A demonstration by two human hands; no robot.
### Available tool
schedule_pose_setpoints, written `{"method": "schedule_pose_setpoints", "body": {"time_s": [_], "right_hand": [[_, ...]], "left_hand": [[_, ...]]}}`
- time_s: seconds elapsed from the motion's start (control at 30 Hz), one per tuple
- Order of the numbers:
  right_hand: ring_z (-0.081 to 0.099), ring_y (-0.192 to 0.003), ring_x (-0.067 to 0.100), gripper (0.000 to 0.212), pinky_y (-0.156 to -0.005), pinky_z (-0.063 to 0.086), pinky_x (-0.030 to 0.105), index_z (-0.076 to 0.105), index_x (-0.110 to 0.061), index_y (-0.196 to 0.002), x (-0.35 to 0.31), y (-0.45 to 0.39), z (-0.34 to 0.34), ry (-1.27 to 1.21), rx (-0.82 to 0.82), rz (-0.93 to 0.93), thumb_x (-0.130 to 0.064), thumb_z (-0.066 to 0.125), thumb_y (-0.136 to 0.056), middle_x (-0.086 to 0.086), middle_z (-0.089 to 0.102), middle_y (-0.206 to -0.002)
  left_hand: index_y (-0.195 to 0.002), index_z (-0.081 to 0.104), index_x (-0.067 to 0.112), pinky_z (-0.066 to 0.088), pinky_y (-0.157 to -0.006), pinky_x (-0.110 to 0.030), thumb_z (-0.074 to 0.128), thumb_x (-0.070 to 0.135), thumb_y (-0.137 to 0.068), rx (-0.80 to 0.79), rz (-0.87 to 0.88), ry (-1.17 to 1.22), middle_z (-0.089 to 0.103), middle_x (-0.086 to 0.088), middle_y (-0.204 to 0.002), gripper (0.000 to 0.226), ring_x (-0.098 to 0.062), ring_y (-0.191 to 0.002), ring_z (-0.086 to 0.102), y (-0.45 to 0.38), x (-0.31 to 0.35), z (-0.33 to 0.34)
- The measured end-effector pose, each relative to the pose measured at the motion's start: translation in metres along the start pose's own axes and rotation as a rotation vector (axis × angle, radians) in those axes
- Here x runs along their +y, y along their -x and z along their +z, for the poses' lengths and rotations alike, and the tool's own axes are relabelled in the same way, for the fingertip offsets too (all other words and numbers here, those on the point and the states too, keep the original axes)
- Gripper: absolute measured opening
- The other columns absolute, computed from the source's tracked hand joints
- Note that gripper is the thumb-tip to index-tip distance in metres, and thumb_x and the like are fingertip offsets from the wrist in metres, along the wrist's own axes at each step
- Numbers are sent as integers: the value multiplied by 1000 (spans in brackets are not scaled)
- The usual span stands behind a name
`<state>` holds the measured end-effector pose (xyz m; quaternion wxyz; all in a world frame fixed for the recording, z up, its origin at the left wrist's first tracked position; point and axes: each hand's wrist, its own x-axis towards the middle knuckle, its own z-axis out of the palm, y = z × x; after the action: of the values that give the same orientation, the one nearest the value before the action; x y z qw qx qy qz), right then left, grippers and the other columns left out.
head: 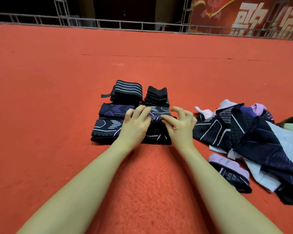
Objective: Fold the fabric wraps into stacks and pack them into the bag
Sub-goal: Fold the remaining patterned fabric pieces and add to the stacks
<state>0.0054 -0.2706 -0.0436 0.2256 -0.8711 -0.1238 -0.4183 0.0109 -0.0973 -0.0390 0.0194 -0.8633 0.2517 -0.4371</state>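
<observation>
Both hands are on the folded stack at centre: my left hand [137, 121] lies fingers spread on the top wrap [156, 114], my right hand [179, 122] pinches its edge, other fingers curled loosely. Striped stack [128, 90] at twelve o'clock, unfolded pile [247, 141] at three, on red carpet [57, 98].

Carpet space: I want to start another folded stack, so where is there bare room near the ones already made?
Bare red carpet lies open left of the folded stacks, and beyond the striped stack toward the railing. The strip between the forearms is also free. It is crowded right of the right hand, where the unfolded pile sprawls.
</observation>
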Motion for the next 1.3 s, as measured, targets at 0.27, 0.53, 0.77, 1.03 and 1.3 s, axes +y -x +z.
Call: {"method": "schedule_pose_setpoints", "body": {"time_s": [0.27, 0.53, 0.77, 1.03, 1.3], "right_hand": [[61, -108, 14, 21, -90, 23, 26, 69, -21, -97, 8, 35, 11, -73, -285, 98, -28, 59, -80, -4, 68, -111], [42, -128, 14, 34, -90, 16, 28, 60, -20, -121, -8, 51, 0, 12, -423, 145, -16, 60, -87, -5, 53, -133], [43, -113, 30, 30, -90, 30, 40, 65, -15, -108, -25, 65, -43, -28, -321, 153, -19, 55, -80, 10, 50, -129], [41, -103, 21, 33, -83, 26, 36, 67, -14, -94, -25, 94, -110, 97, -86, 61, -26, 42, -77, 8, 61, -112], [50, -91, 31, 40, -77, 25, 39, 66, -5, -91, 17, 116, -144, 407, -24, 261, -33, 42, -75, 12, 63, -98]], "left_hand": [[-95, 66, 9, 45, -92, -37, 79, 28, -69, -404, -29, 152, 67, -13, -111, 35, -24, -98, 66, 28, 9, 13], [-151, 19, 18, -2, -116, -43, 30, 46, -100, -683, -67, 0, 19, -6, -158, 60, -22, -145, 13, 25, 16, -4], [-143, 40, 15, 12, -113, -43, 46, 38, -95, -524, -198, 151, 36, -6, -151, 53, -23, -140, 28, 36, 42, -48], [-134, 52, 26, 10, -99, -33, 33, 45, -96, -555, -218, 361, 42, 7, -146, 46, -18, -135, 29, 47, 100, -84], [-131, 54, 27, 16, -93, -32, 41, 38, -98, -542, -280, 566, 51, 10, -136, 37, -20, -125, 36, 24, 171, -91]]}}
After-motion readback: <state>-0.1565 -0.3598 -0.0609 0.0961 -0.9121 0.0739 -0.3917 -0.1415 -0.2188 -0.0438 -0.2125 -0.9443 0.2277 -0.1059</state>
